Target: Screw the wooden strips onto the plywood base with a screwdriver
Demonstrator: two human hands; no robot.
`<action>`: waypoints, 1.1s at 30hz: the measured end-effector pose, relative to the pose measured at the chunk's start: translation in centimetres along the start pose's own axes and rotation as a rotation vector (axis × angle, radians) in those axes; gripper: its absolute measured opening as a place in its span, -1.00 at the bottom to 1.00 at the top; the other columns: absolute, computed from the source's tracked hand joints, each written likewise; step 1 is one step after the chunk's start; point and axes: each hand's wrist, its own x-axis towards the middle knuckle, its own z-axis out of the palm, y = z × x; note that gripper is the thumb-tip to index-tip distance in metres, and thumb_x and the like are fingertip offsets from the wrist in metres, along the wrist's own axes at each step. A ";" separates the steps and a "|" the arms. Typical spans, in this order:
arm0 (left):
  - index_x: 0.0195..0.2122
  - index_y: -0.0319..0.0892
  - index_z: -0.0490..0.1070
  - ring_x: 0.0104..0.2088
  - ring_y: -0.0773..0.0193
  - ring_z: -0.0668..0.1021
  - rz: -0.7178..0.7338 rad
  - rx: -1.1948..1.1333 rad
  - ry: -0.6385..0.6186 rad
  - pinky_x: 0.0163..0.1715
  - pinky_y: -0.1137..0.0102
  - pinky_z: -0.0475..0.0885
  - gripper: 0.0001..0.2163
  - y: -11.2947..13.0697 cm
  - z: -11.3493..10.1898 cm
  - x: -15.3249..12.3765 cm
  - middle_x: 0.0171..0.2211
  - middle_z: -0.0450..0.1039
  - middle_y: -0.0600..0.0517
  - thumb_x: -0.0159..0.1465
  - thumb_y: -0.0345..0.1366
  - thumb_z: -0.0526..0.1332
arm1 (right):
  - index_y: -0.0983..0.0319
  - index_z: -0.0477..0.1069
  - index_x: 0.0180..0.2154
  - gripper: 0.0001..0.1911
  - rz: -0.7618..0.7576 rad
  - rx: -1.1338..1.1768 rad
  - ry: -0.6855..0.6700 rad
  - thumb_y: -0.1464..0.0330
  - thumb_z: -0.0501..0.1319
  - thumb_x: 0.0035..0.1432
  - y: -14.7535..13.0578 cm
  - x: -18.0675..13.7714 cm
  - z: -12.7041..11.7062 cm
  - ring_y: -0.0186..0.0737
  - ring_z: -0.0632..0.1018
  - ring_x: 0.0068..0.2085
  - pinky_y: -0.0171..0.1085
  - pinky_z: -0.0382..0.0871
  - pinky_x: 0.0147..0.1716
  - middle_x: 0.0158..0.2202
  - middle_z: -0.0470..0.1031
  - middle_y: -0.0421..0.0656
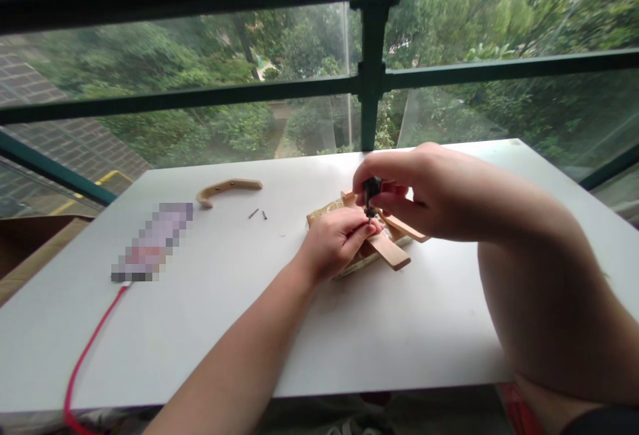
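Observation:
My right hand (429, 185) grips the dark handle of a small screwdriver (371, 190), held upright with its tip pointing down. Below it, my left hand (332, 239) is closed, thumb and finger pinched around a flat wooden strip (392, 253) right at the screwdriver's tip. Whether a screw sits under the tip is hidden by the fingers. A second wooden strip (407, 227) lies behind the first, partly covered by my right hand. Both rest over a yellowish, shallow box-like piece (360, 265), mostly hidden beneath my hands.
Left of my hands, a curved wooden piece with holes (229, 185) lies on the white table (210, 328). Two loose screws (264, 215) are near it. A blurred-out phone-like object (152, 242) has a red cable (94, 338) running off the front edge. Windows stand behind.

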 end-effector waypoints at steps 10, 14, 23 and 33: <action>-0.28 -0.13 0.58 -0.31 0.30 0.59 -0.005 0.012 -0.009 -0.17 0.41 0.48 -0.80 0.1 0.1 0.0 -0.35 0.63 0.07 0.37 -0.29 0.15 | 0.19 0.39 -0.32 -0.88 0.054 -0.051 0.086 0.27 0.23 0.16 -0.5 0.5 0.2 -0.43 0.25 -0.57 -0.36 0.05 -0.55 -0.57 0.32 -0.28; -0.27 -0.13 0.58 -0.31 0.30 0.60 -0.018 0.000 -0.026 -0.19 0.42 0.48 -0.79 0.1 0.0 0.0 -0.33 0.64 0.07 0.37 -0.30 0.14 | 0.20 0.28 -0.41 -0.76 0.054 -0.067 0.141 0.21 0.25 0.13 -0.6 1.1 1.0 -0.44 0.16 -0.56 -0.36 -0.02 -0.54 -0.58 0.25 -0.30; -0.30 -0.15 0.56 -0.26 0.27 0.60 0.029 -0.017 -0.007 -0.19 0.40 0.47 -0.80 0.0 0.0 0.2 -0.30 0.62 0.04 0.37 -0.29 0.14 | 0.18 0.34 -0.07 -0.71 -0.007 0.041 0.069 0.36 0.19 0.14 -0.1 0.3 0.5 -0.34 0.41 -0.42 -0.34 0.15 -0.45 -0.36 0.49 -0.22; -0.27 -0.14 0.54 -0.17 0.26 0.62 0.012 -0.082 -0.044 -0.04 0.35 0.47 -0.78 0.1 0.0 0.2 -0.23 0.63 0.05 0.39 -0.30 0.09 | 0.13 0.40 -0.09 -0.73 -0.023 0.014 0.028 0.43 0.13 0.16 0.4 -0.2 0.0 -0.35 0.38 -0.49 -0.33 0.15 -0.51 -0.42 0.47 -0.23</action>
